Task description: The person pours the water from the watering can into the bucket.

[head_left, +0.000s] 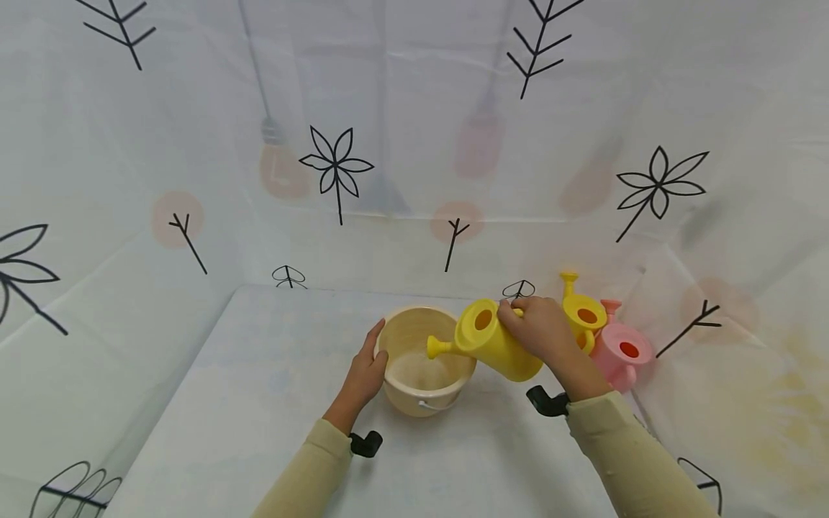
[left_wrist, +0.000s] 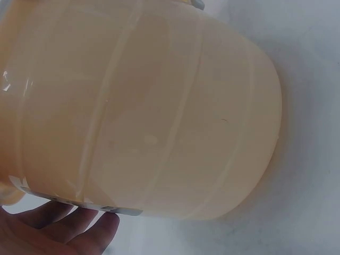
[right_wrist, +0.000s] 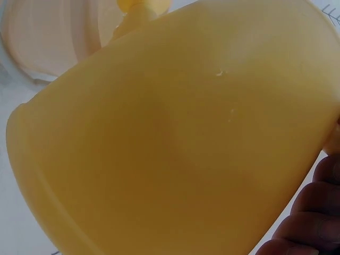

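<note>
A cream bucket with a thin white handle stands on the white table, its mouth facing up. At its left side my left hand holds it, thumb near the rim and fingers against the outer wall. My right hand grips the handle of a yellow watering can, which is tilted left in the air. The can's spout reaches over the bucket's mouth. In the right wrist view, curled fingers show beside the can's body. No stream from the spout is visible.
Behind my right hand, a second yellow watering can stands at the table's right side. A pink watering can is just in front of it. A white cloth with printed plants hangs around the white table.
</note>
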Action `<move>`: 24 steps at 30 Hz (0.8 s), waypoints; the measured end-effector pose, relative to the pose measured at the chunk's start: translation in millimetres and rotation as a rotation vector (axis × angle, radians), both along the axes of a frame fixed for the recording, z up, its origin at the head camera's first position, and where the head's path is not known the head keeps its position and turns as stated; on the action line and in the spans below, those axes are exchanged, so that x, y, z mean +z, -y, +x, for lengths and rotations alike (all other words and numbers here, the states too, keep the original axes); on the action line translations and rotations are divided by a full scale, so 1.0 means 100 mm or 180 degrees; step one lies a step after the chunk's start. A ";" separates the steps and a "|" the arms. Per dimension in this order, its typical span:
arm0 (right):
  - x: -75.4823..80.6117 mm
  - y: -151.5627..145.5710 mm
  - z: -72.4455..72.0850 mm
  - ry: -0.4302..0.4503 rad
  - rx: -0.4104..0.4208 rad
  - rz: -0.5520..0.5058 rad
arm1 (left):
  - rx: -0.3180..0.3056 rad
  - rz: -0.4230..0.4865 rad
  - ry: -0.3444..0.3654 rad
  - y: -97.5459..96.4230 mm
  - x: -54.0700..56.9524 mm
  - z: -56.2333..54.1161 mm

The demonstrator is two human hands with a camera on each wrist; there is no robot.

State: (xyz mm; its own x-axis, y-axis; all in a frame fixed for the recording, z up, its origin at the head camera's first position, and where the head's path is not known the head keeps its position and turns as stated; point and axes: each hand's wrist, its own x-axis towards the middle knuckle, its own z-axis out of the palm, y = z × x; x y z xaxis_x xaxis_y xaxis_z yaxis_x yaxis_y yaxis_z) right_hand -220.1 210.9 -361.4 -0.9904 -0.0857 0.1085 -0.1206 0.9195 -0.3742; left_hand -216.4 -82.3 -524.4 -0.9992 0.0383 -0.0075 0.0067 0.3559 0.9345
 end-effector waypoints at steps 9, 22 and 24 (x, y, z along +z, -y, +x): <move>0.00 0.01 -0.01 -0.0034 0.0006 0.0038 | 0.0012 0.0001 0.0013 -0.01 0.01 0.00; 0.00 0.02 -0.02 0.0036 -0.0011 0.0068 | 0.0005 0.0009 -0.0015 0.00 0.01 0.00; 0.00 0.02 -0.02 0.0035 -0.0005 0.0061 | 0.0010 0.0015 -0.0013 -0.01 0.01 0.00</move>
